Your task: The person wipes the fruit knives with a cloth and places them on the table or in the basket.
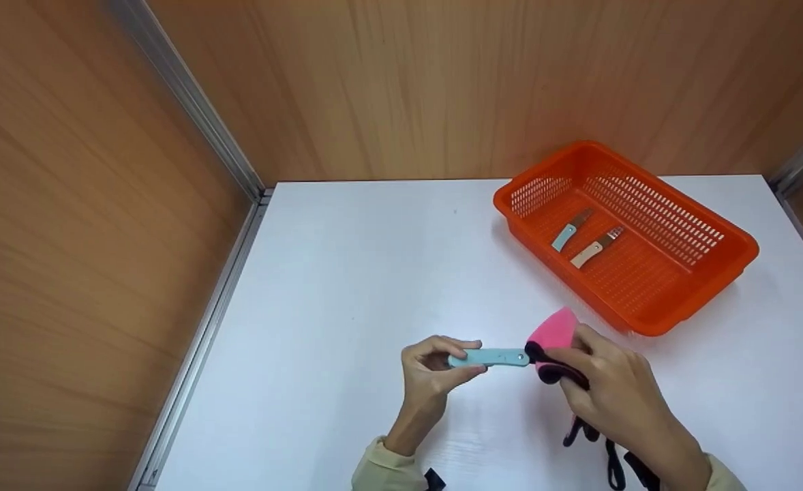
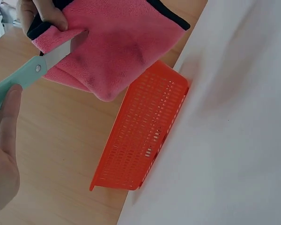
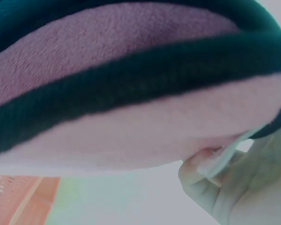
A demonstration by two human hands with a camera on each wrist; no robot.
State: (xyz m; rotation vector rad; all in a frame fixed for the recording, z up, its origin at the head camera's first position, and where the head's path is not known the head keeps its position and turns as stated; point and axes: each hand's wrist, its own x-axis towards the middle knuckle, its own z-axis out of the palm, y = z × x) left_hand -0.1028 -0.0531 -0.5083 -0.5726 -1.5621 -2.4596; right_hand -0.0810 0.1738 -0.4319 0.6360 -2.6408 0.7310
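Observation:
My left hand point(image 1: 432, 378) pinches the light-blue handle of a knife point(image 1: 493, 357) between thumb and fingers, the blade end toward the right. In the left wrist view, the metal blade point(image 2: 57, 54) lies partly within the fold of a pink cloth point(image 2: 117, 47) with black edging; its tip is hidden there. My right hand point(image 1: 619, 385) grips that cloth around the blade, and loose black-edged parts hang below it. The right wrist view is mostly filled by the cloth point(image 3: 107, 136), with the left hand point(image 3: 243, 192) at the lower right.
An orange plastic basket point(image 1: 691, 300) stands on the white table point(image 1: 306, 307) at the back right. Inside lie a knife with a light-blue handle point(image 1: 564, 237) and another with a cream handle point(image 1: 586, 255). Wooden panels point(image 1: 442, 88) rise at the back and sides.

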